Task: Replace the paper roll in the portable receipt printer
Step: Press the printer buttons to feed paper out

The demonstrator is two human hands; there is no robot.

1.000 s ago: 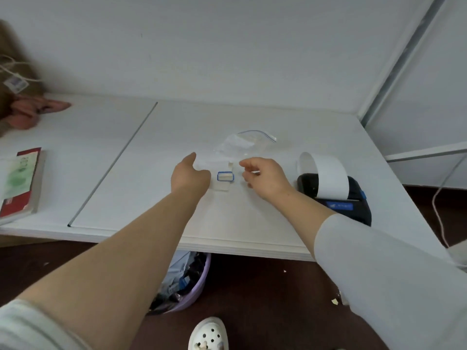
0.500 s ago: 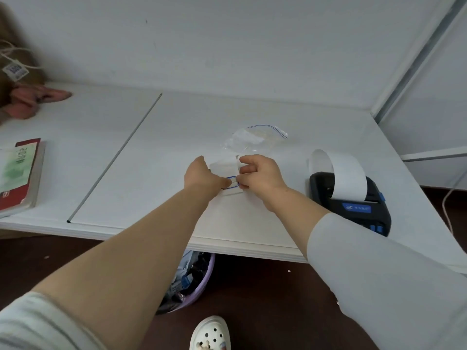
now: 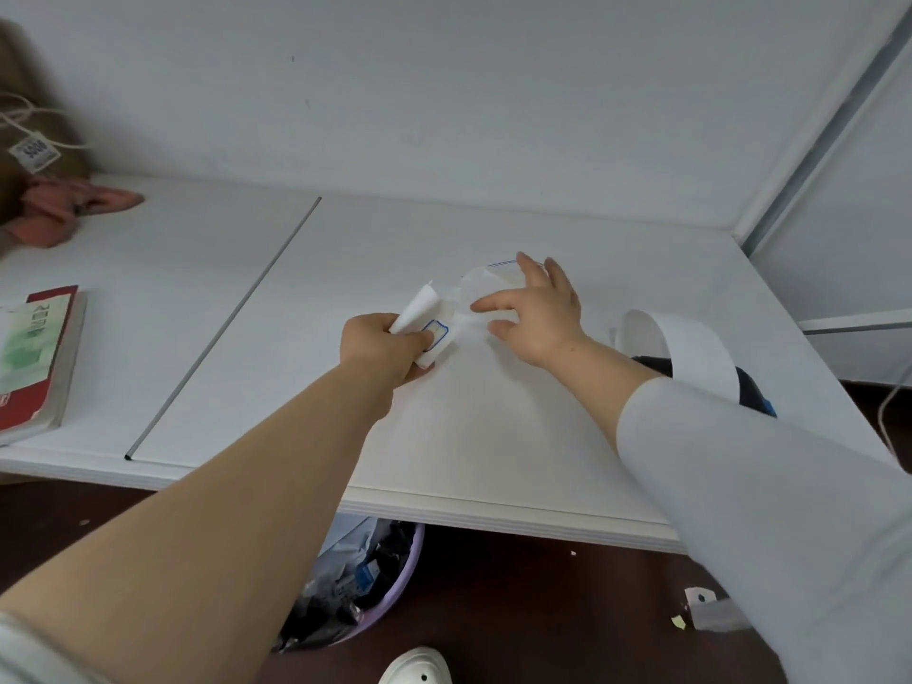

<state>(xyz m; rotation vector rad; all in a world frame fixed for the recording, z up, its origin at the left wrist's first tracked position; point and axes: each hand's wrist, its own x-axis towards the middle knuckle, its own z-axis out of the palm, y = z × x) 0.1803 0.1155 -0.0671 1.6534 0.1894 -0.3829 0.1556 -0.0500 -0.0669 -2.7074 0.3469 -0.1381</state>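
White table (image 3: 493, 436) carries 1 black receipt printer (image 3: 750, 387), its paper strip (image 3: 691, 348) curling up, right of the right hand (image 3: 538, 318). That hand's spread fingers apparently touch a clear bag (image 3: 486, 283). The left hand (image 3: 385, 348) grips folded blue-labelled paper (image 3: 424, 313).

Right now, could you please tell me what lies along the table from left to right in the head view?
A red book → grey strip → left hand gripping a label sheet → right hand over the clear bag → black printer with its curled paper.
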